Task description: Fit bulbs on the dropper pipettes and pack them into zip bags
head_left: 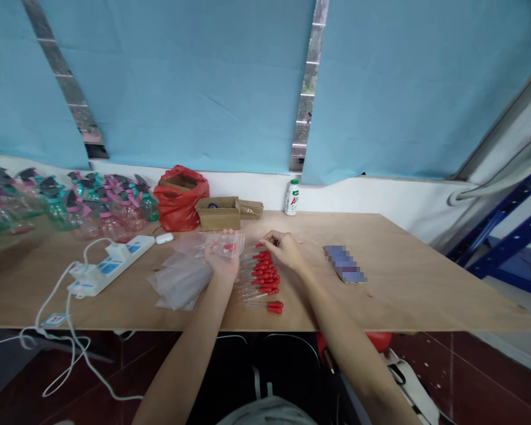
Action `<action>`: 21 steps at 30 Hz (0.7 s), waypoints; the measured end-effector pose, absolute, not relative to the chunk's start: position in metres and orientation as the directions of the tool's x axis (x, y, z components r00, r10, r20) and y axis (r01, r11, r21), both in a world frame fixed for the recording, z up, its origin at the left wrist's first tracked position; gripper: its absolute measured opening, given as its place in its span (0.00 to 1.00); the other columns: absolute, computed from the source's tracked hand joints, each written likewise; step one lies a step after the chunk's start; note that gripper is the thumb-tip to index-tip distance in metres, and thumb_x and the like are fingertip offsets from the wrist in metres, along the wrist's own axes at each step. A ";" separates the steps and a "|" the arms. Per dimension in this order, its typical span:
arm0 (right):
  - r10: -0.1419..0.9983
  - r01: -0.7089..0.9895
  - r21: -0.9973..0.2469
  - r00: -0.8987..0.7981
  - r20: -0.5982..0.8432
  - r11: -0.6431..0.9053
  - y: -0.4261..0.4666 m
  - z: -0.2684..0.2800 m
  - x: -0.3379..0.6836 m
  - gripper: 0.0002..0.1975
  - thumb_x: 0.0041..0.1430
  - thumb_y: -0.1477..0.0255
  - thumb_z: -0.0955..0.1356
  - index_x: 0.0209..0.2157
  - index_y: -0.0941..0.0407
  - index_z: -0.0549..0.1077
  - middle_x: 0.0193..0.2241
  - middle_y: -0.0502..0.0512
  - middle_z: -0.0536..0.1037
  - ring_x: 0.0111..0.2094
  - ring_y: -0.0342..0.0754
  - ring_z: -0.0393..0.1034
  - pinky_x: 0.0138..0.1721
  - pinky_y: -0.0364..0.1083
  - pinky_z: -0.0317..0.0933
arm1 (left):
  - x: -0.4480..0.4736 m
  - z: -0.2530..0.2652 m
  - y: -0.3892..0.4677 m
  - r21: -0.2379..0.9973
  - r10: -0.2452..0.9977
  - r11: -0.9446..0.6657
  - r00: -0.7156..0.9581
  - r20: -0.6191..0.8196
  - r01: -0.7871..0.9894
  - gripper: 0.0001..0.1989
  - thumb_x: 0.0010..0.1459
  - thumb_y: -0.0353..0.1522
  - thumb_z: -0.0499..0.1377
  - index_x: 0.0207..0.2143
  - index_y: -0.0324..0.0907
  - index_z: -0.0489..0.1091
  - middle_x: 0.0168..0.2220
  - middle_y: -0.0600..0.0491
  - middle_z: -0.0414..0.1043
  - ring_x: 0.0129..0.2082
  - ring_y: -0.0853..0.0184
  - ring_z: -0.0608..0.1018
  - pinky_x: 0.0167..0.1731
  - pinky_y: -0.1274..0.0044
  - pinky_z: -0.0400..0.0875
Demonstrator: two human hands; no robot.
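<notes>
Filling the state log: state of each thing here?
Left hand: holding clear bag
Right hand: at red-tipped tubes, grip unclear
Tubes: lying down
Loose bags: flat, overlapping
Red bag: open
Cardboard box: open
White bottle: upright, capped
Power strip: plugs inserted
Spray bottles: tops on
Blue coverings: drawn

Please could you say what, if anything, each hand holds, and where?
The left hand holds a clear plastic bag by its end nearer the right hand, whose fingertips are at a red dropper bulb; any grip is unclear.
</notes>
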State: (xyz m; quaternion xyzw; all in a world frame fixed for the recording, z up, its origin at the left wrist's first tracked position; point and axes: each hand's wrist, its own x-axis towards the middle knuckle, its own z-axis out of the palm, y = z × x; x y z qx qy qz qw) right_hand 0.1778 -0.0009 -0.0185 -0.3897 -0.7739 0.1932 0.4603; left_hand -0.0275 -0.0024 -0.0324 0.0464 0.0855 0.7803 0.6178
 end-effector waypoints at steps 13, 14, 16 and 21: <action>0.688 0.285 -0.656 -0.017 0.725 0.699 -0.022 -0.002 0.171 0.11 0.65 0.61 0.70 0.34 0.54 0.76 0.26 0.49 0.74 0.27 0.45 0.67 0.34 0.46 0.64 | -0.027 -0.036 0.000 0.189 0.960 -0.257 -0.273 -0.061 -0.948 0.18 0.65 0.37 0.51 0.47 0.39 0.76 0.41 0.45 0.81 0.48 0.59 0.84 0.55 0.65 0.78; 0.688 0.285 -0.653 -0.035 0.724 0.702 -0.022 -0.004 0.171 0.11 0.66 0.61 0.70 0.35 0.54 0.77 0.26 0.49 0.74 0.28 0.46 0.67 0.34 0.46 0.64 | -0.025 -0.035 -0.002 0.188 0.963 -0.245 -0.261 -0.061 -0.951 0.17 0.65 0.37 0.51 0.46 0.40 0.76 0.41 0.45 0.81 0.49 0.59 0.84 0.56 0.64 0.78; 0.683 0.296 -0.636 -0.087 0.725 0.713 -0.019 -0.008 0.170 0.11 0.67 0.61 0.70 0.38 0.55 0.78 0.28 0.51 0.77 0.30 0.47 0.69 0.36 0.46 0.65 | -0.020 -0.032 -0.006 0.191 0.975 -0.205 -0.217 -0.042 -0.960 0.16 0.65 0.37 0.51 0.46 0.39 0.76 0.42 0.44 0.81 0.50 0.57 0.84 0.57 0.62 0.77; 0.678 0.356 -0.587 -0.243 0.694 0.728 -0.012 -0.018 0.164 0.11 0.68 0.61 0.72 0.43 0.54 0.79 0.38 0.56 0.82 0.34 0.48 0.73 0.39 0.47 0.67 | -0.007 -0.024 -0.018 0.264 0.997 -0.076 -0.073 0.023 -0.962 0.18 0.66 0.35 0.51 0.50 0.37 0.76 0.45 0.41 0.81 0.50 0.56 0.83 0.49 0.65 0.80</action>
